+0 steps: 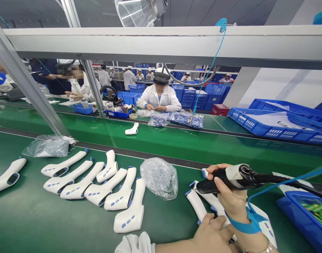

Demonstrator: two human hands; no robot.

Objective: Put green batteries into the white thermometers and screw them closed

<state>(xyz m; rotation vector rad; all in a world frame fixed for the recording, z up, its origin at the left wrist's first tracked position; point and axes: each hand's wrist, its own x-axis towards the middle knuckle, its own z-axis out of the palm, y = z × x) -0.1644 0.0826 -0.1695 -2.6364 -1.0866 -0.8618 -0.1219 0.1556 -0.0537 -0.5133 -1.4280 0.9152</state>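
My right hand [233, 198] is wrapped round a black electric screwdriver [208, 186] with a cable running off to the right. Its nose points left, at the end of a white handheld thermometer [212, 198]. A blue strap [245, 224] circles that wrist. My left hand [213, 233] lies low over the white thermometer bodies, its fingers curled onto one beneath the screwdriver; the hand partly hides what it grips. Another white thermometer [196, 205] with a blue tip lies just left of these. A small white and blue end [204, 173] shows beside my right fingertips.
Several white thermometers [128, 218] lie in a row at left. Bags of small screws [161, 177] sit beyond them and in the middle. A blue bin [295, 214] stands at right. Across the green belt [176, 140], a co-worker [161, 96] sits. A metal post [39, 88] rises at left.
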